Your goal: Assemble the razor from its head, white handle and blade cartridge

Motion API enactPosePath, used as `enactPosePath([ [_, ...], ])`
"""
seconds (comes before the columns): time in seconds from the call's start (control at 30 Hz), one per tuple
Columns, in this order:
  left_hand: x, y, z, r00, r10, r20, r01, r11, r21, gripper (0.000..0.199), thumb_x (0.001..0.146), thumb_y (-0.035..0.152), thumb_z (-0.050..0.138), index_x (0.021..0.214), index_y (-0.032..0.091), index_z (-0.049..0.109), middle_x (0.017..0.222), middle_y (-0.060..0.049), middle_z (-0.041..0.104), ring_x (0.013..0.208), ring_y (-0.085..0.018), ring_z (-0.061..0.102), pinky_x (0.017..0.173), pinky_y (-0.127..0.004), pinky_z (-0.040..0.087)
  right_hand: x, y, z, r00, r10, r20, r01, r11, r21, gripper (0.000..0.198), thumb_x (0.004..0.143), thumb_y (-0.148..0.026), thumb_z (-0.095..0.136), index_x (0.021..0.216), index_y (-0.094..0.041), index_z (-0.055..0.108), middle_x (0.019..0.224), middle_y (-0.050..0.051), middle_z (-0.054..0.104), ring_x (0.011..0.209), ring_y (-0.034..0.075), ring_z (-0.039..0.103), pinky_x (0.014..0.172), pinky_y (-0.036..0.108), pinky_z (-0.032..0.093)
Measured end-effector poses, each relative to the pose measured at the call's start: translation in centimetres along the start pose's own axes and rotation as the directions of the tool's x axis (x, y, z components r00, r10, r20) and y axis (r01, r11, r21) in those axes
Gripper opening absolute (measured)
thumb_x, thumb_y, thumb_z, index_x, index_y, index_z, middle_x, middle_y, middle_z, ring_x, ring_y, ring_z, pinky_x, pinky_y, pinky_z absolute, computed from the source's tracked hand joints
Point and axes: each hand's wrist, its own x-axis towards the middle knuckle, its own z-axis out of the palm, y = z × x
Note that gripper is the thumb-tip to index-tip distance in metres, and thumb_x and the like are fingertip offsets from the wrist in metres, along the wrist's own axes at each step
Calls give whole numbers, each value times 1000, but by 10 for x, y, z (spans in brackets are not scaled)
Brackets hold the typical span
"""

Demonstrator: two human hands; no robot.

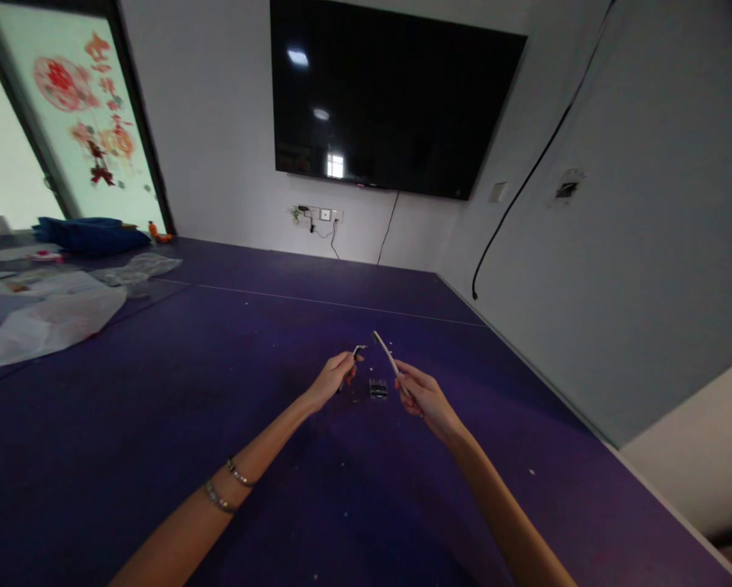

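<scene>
My right hand (424, 395) is closed around the lower end of a slim white toothbrush-like stick (385, 350), whose dark tip points up and to the left. My left hand (334, 377) is wrapped around a small dark object with a pale, thin end (359, 351); its exact kind is too small to tell. The two held things are close together but apart. Between and just below my hands, a small clear and dark case (378, 389) lies on the purple surface (268, 489). A few tiny white bits lie around it.
At the left lie crumpled clear plastic sheets (54, 318), a dark blue cloth bundle (90, 235) and a small orange item (158, 234). A black cable (525, 175) hangs along the right wall. A large television (396, 98) is mounted above wall sockets (325, 214).
</scene>
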Motion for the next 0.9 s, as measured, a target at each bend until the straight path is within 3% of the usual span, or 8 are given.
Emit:
enactPosePath([
  [0.3, -1, -5, -2, 999, 45, 30, -47, 994, 93, 19, 81, 30, 50, 88, 14, 56, 67, 1, 54, 58, -9, 51, 58, -23, 39, -17, 19, -2, 996, 89, -13, -88, 994, 57, 63, 66, -38, 67, 125, -23, 48, 64, -4, 49, 40, 2, 30, 34, 16, 15],
  [0.47, -5, -6, -3, 995, 41, 90, -50, 995, 92, 17, 79, 29, 53, 86, 14, 55, 68, 1, 55, 58, -10, 53, 59, -24, 42, -19, 24, 0, 996, 87, -11, -86, 995, 43, 62, 66, -39, 67, 123, -22, 51, 65, -3, 49, 40, 2, 30, 34, 16, 14],
  [0.9, -6, -10, -2, 996, 39, 82, -47, 994, 98, 16, 79, 28, 52, 85, 14, 57, 67, 0, 58, 59, -11, 55, 59, -24, 44, -29, 23, 8, 995, 89, -43, -86, 994, 63, 61, 65, -37, 67, 122, -21, 53, 63, -4, 48, 39, 2, 28, 35, 17, 12],
])
